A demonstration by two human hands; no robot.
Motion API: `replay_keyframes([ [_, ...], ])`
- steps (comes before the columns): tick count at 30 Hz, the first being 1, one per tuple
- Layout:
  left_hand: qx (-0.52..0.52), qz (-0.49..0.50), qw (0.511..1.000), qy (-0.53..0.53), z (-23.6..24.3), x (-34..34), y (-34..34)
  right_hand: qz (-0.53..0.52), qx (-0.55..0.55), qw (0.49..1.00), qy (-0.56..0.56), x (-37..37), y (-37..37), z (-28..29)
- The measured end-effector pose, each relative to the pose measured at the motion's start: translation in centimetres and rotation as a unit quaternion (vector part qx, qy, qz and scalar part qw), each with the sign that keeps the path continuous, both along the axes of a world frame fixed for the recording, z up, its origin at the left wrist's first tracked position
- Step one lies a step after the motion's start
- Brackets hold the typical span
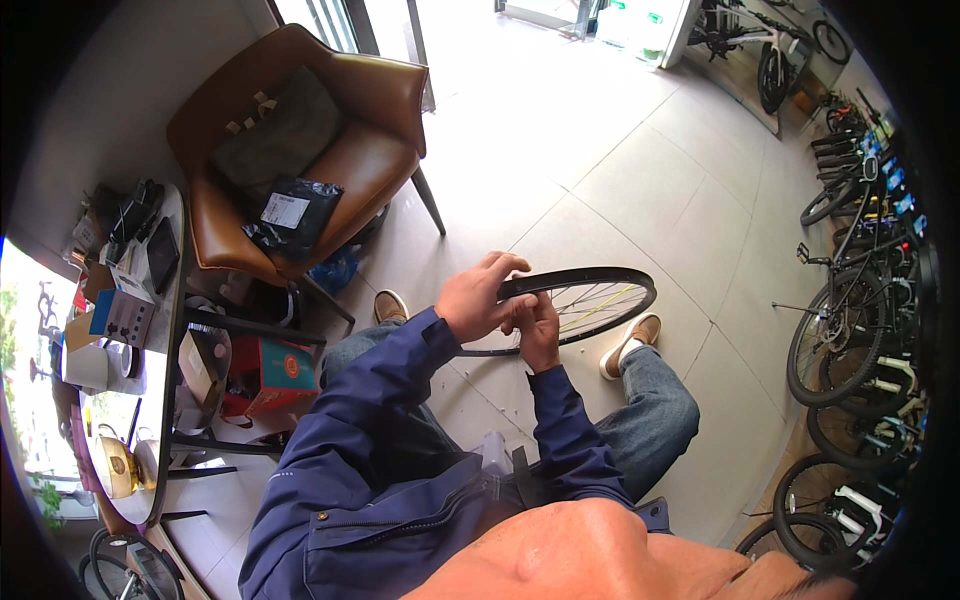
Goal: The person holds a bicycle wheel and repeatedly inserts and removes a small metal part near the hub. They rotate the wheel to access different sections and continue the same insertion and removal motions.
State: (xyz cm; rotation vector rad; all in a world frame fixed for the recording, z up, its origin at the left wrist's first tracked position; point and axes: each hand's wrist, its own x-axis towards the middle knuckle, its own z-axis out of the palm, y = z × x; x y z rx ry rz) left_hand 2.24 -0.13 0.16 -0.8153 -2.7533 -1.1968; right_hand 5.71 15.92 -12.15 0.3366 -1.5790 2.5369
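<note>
A bicycle wheel (607, 272) with a black rim and thin spokes is held tilted between my legs, above the tiled floor. My left hand (472, 302) is closed round the near left part of the rim, its fingers reaching over the top. Close beside it, my right hand (539, 333) comes up from below with bent fingers against the inner side of the same stretch of rim. Where the two hands meet, the fingertips overlap, and any small thing between them is hidden. One spoke area shows a yellowish line.
On the left stand a brown armchair (385, 150) with a black plastic parcel (297, 215) and a table (172, 290) crowded with boxes. A red box (270, 375) sits beneath. Bicycles (838, 335) line the right side. Small white bits lie on the floor (690, 215).
</note>
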Motion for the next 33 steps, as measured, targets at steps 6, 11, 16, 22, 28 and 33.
replay_keyframes([
  [6, -0.013, -0.045, 0.999, -0.015, 0.3, 0.2, -0.1, -0.033, -0.005, 0.999, -0.032, -0.2, 0.0, -0.3],
  [11, -0.014, -0.042, 0.999, -0.012, 0.0, 0.1, -0.1, -0.028, -0.015, 0.998, -0.061, -0.1, 0.0, -0.2],
  [16, -0.023, -0.007, 1.0, 0.011, -0.6, -0.2, -0.2, 0.027, -0.016, 0.999, -0.028, -0.1, 0.7, 0.3],
  [22, -0.016, -0.009, 0.999, 0.026, -0.6, -0.1, -0.1, -0.005, 0.019, 0.999, -0.025, 0.0, 0.0, 0.8],
  [28, 0.002, 0.006, 1.0, 0.001, 0.1, 0.2, 0.1, 0.012, -0.015, 1.0, -0.009, -0.2, 0.2, 0.1],
  [33, -0.003, -0.037, 0.999, 0.003, 0.0, 0.1, 0.0, -0.007, -0.049, 0.998, -0.04, -0.3, 0.0, -0.2],
])
